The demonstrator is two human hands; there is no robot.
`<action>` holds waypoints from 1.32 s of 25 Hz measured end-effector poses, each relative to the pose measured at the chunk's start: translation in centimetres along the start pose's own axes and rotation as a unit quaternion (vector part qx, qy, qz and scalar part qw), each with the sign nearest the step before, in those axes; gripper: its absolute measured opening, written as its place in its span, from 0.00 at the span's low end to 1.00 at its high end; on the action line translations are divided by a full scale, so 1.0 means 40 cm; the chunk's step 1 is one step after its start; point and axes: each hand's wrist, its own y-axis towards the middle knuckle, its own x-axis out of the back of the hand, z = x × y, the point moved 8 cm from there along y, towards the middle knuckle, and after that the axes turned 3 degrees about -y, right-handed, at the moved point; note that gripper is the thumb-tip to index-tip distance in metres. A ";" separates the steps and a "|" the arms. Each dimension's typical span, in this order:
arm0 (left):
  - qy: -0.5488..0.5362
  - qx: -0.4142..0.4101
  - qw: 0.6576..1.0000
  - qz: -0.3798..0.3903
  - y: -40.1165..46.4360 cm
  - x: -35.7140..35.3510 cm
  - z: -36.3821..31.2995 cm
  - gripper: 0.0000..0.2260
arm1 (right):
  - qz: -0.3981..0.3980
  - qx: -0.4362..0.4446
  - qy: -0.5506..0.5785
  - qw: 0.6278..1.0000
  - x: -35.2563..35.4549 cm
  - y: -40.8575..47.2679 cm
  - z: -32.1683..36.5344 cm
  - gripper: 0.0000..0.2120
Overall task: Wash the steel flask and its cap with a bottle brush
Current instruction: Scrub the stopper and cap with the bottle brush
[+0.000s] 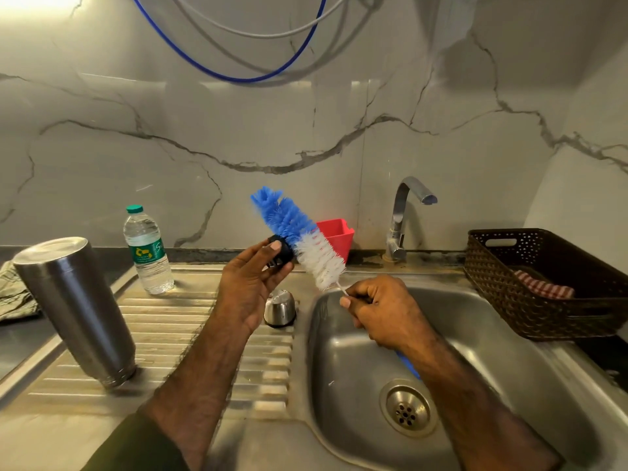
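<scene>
The left hand (253,283) pinches a small black cap (281,253) above the drainboard (170,334). The right hand (377,309) grips the wire stem of a blue-and-white bottle brush (299,237), whose bristles touch the cap. A steel cup-lid (279,308) sits at the drainboard's edge beside the sink (492,351). The steel flask (73,307) stands upside down near the left edge. The water bottle (146,251) at the back edge has an unreadable green label.
</scene>
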 end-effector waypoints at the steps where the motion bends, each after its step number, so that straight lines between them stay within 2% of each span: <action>1: 0.011 0.000 1.000 -0.002 0.000 0.002 0.004 0.10 | 0.005 -0.004 -0.002 1.000 -0.006 -0.001 -0.003 0.07; 5: 0.072 0.016 0.995 0.060 -0.033 -0.056 0.042 0.13 | -0.073 0.003 0.014 0.997 0.002 -0.001 0.012 0.07; 7: 0.027 -0.007 0.999 0.024 -0.017 -0.038 0.016 0.10 | -0.051 0.001 0.015 0.999 0.005 0.003 0.006 0.06; 9: -0.022 -0.022 0.999 -0.022 0.001 0.001 -0.011 0.07 | 0.008 -0.008 -0.007 1.000 -0.010 0.002 -0.005 0.05; 11: 0.032 -0.026 0.999 -0.012 0.002 0.006 -0.005 0.09 | 0.013 0.005 -0.040 0.999 -0.018 0.000 -0.003 0.07; 13: 0.127 -0.019 0.991 0.046 -0.025 -0.039 0.030 0.13 | -0.048 0.021 -0.053 0.997 -0.002 0.007 0.006 0.10; 15: 0.150 -0.036 0.986 0.068 -0.038 -0.066 0.035 0.16 | -0.080 0.021 -0.041 0.996 0.019 0.012 0.008 0.10; 18: 0.065 -0.058 0.996 -0.009 -0.004 -0.012 -0.011 0.11 | -0.007 0.032 -0.056 0.998 -0.003 0.012 0.001 0.07; 20: 0.073 -0.050 0.996 -0.024 0.004 0.013 -0.011 0.09 | 0.013 0.035 -0.078 0.996 -0.023 0.011 0.000 0.09; 23: 0.128 -0.023 0.991 0.042 -0.024 -0.040 0.025 0.12 | -0.066 0.042 -0.071 0.994 -0.003 0.020 0.011 0.12; 25: 0.086 -0.025 0.995 0.034 -0.021 -0.045 0.014 0.10 | -0.055 0.036 -0.010 0.998 0.004 0.018 0.008 0.12; 27: -0.008 -0.012 1.000 -0.012 -0.011 -0.016 -0.012 0.05 | 0.031 0.013 0.101 0.994 -0.019 0.006 -0.004 0.12; 28: -0.031 -0.007 0.999 -0.020 -0.006 -0.003 -0.014 0.09 | 0.066 0.003 0.146 0.987 -0.030 -0.002 -0.007 0.11; 31: -0.022 0.038 0.999 0.019 -0.031 -0.031 0.012 0.14 | 0.096 -0.017 0.240 0.966 -0.055 -0.006 0.000 0.12; 33: -0.018 0.055 0.997 0.044 -0.041 -0.050 0.025 0.13 | 0.091 -0.016 0.291 0.952 -0.067 -0.005 0.017 0.12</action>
